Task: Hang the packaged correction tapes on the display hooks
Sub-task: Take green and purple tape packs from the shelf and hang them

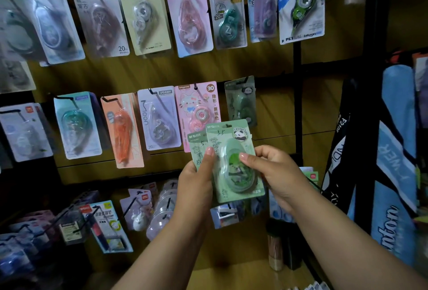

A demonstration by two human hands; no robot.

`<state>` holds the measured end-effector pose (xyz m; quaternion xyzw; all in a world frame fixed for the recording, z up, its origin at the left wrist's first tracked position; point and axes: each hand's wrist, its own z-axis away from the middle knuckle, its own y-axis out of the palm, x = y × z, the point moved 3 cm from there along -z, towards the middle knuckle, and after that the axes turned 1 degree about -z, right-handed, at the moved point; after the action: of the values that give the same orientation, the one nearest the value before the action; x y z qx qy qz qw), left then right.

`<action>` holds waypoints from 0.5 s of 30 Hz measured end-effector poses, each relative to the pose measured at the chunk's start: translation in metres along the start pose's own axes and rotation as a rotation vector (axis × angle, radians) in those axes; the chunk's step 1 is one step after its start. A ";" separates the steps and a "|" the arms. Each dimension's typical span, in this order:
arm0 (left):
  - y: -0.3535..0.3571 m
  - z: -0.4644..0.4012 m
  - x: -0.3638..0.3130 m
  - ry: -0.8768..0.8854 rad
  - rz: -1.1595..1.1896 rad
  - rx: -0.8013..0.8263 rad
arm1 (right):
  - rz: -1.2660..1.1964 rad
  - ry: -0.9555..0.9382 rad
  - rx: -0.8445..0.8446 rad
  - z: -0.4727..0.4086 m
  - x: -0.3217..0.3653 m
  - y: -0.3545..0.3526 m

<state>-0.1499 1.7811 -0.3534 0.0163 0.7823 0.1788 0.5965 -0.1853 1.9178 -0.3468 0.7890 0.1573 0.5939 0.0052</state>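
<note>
Both hands hold up pale green panda-print blister-card correction tape packs (pixel 235 162), approx at the height of the middle hook row, just below the pink cat-print card pack (pixel 196 113) and the darker green hanging pack (pixel 240 102). At least two packs, fanned: front one w/ clear plastic bubble over a green dispenser, second card peeking out behind at left.

Left hand (pixel 196 185): fingers closed on the left edges of the cards, thumb on front. Right hand (pixel 275 169): thumb pressed on the bubble, other fingers behind the card, so gripping the front pack.

Handling, as I judge it: light, thin card = stiff-ish but bends/creases easily; bubble smooth, prob slippery, dents if squeezed. Best hold is the card margin low or at the sides, leaving the top hang-hole free for the black wire hook (pixel 196 86). Hole itself hard to make out here.
</note>
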 end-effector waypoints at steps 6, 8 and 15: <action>-0.005 0.002 -0.001 -0.029 -0.031 -0.060 | -0.033 -0.090 -0.107 -0.011 0.021 -0.011; -0.006 0.002 0.000 -0.037 -0.033 -0.080 | -0.048 -0.159 -0.154 -0.019 0.035 -0.015; -0.003 -0.001 0.003 -0.058 -0.017 -0.072 | -0.032 -0.239 -0.236 -0.050 0.062 -0.022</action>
<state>-0.1513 1.7787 -0.3569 -0.0070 0.7578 0.2012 0.6206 -0.2223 1.9460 -0.2783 0.8452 0.0972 0.5102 0.1262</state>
